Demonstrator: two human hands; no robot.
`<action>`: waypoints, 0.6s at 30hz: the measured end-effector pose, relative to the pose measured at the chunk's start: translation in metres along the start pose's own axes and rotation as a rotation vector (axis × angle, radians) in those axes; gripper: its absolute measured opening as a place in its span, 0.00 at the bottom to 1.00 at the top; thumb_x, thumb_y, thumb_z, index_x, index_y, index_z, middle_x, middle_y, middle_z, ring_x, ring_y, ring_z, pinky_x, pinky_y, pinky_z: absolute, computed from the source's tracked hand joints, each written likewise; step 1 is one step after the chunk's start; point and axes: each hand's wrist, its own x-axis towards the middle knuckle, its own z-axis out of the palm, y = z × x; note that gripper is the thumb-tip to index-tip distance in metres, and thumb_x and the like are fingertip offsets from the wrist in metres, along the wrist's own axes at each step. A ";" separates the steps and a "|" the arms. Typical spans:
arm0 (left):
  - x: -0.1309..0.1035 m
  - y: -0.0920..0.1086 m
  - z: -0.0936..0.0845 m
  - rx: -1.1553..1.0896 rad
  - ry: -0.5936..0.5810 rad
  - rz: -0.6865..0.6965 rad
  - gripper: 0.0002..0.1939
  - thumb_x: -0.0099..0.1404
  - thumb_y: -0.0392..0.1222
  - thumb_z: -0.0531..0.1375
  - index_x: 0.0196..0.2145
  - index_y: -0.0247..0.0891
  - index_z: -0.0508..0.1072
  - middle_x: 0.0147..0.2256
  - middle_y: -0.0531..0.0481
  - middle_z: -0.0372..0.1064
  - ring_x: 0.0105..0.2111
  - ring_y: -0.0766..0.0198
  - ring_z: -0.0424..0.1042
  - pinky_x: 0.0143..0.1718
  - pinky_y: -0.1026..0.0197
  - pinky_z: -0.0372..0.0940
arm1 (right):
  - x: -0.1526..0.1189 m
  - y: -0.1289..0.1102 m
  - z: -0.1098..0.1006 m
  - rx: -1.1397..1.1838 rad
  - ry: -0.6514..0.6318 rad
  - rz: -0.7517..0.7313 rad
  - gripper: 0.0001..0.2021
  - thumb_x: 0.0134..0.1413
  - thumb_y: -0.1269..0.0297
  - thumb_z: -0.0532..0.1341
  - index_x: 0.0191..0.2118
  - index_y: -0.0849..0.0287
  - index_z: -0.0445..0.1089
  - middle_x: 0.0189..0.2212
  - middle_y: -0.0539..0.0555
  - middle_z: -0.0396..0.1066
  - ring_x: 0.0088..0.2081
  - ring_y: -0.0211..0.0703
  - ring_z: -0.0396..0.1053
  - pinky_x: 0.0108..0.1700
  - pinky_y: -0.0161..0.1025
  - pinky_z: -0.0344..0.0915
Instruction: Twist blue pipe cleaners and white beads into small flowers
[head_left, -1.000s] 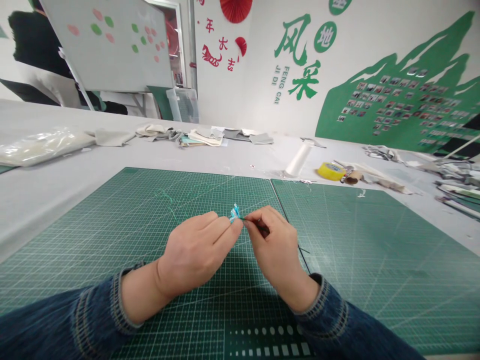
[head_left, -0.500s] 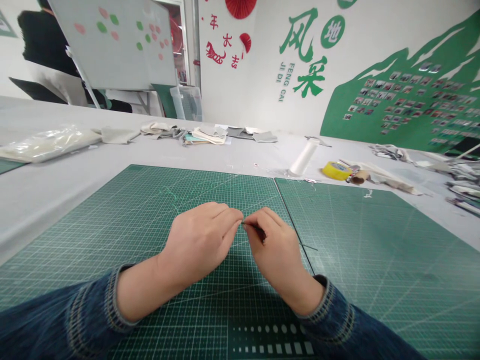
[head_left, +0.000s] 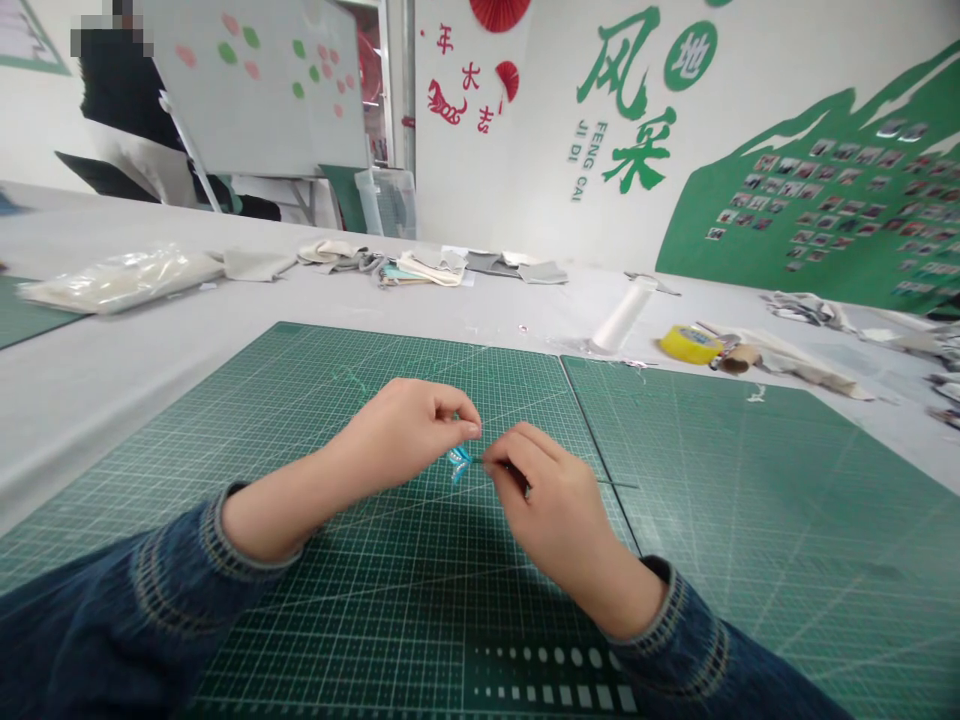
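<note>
A small blue flower-like piece with pale dots along its parts [head_left: 459, 463] shows between my hands, above the green cutting mat [head_left: 360, 600]. My right hand [head_left: 553, 505] pinches its thin dark green stem [head_left: 621, 485] just beside the blue part, and the stem's far end sticks out to the right behind the hand. Slightly above and left of the blue piece is my left hand [head_left: 401, 430], thumb and forefinger pressed together at the tips. Whatever those tips hold, perhaps something very fine, is too small to make out.
A second green mat [head_left: 750, 480] adjoins on the right. Behind stand a white roll [head_left: 622, 315], yellow tape [head_left: 690, 344] and a cardboard tube [head_left: 739, 359]. Fabric scraps [head_left: 427, 267] and a plastic-wrapped pack [head_left: 124, 280] lie further back. A person [head_left: 127, 90] sits by the whiteboard [head_left: 262, 90].
My left hand has shifted up and slightly left off the stem, uncovering the blue piece. My right hand keeps its pinch. The view has turned slightly left.
</note>
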 end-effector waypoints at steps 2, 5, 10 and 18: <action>0.005 -0.006 -0.005 -0.148 -0.123 -0.045 0.07 0.59 0.43 0.62 0.28 0.41 0.80 0.21 0.54 0.70 0.25 0.64 0.65 0.28 0.63 0.55 | 0.000 0.000 0.000 0.049 -0.028 -0.010 0.09 0.61 0.75 0.55 0.31 0.57 0.68 0.30 0.51 0.67 0.30 0.39 0.63 0.33 0.38 0.59; 0.010 -0.017 -0.007 -0.414 -0.289 -0.085 0.05 0.57 0.42 0.64 0.29 0.40 0.80 0.29 0.52 0.75 0.33 0.62 0.69 0.35 0.62 0.60 | 0.001 -0.001 -0.003 0.162 -0.045 -0.010 0.09 0.59 0.76 0.57 0.31 0.56 0.69 0.29 0.49 0.68 0.29 0.38 0.63 0.32 0.37 0.59; 0.010 -0.025 0.008 -0.680 -0.322 -0.200 0.05 0.56 0.41 0.63 0.29 0.38 0.78 0.20 0.56 0.64 0.20 0.71 0.53 0.22 0.65 0.46 | 0.005 0.000 -0.007 0.448 0.042 0.198 0.06 0.54 0.72 0.63 0.28 0.55 0.71 0.25 0.48 0.68 0.27 0.38 0.63 0.29 0.37 0.58; 0.003 -0.014 0.048 -1.082 -0.101 -0.301 0.11 0.56 0.47 0.68 0.34 0.39 0.75 0.18 0.61 0.52 0.17 0.73 0.42 0.19 0.65 0.37 | 0.011 0.008 -0.003 1.133 0.205 0.573 0.06 0.46 0.66 0.68 0.26 0.58 0.70 0.16 0.44 0.62 0.19 0.33 0.55 0.22 0.34 0.51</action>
